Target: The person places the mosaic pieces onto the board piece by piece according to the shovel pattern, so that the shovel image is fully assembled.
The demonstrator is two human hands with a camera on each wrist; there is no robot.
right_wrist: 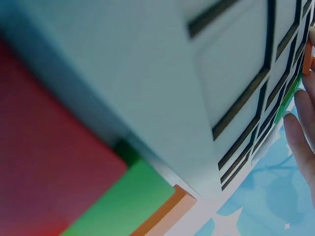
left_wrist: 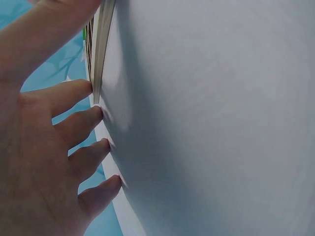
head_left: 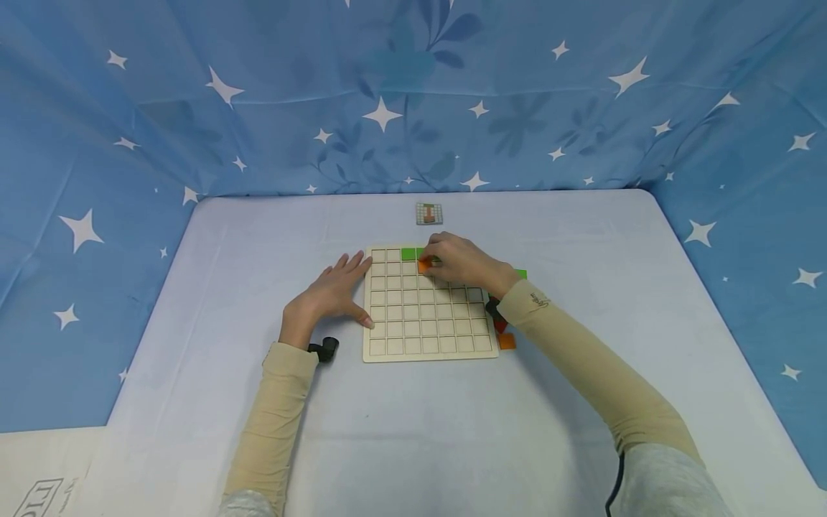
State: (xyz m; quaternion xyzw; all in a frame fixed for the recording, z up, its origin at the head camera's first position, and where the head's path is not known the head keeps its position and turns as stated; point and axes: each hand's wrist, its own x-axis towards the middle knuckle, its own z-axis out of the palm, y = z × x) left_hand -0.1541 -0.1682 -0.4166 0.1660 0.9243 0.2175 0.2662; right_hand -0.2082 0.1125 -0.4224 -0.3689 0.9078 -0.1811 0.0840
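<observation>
A pale wooden board with a grid of square recesses lies on the table. Near its top edge, my right hand pinches an orange square tile at a cell just below a row of green tiles, partly hidden by the hand. In the right wrist view the orange tile shows at the fingertips. My left hand lies spread along the board's left side, thumb and fingertips at the edge. From the left wrist, the board's edge is seen beside the straight fingers.
Loose tiles lie off the board's right side, partly under my right wrist: a red tile, a green tile and an orange one. A small patterned card sits beyond the board. Blue starry cloth walls the table's back and sides.
</observation>
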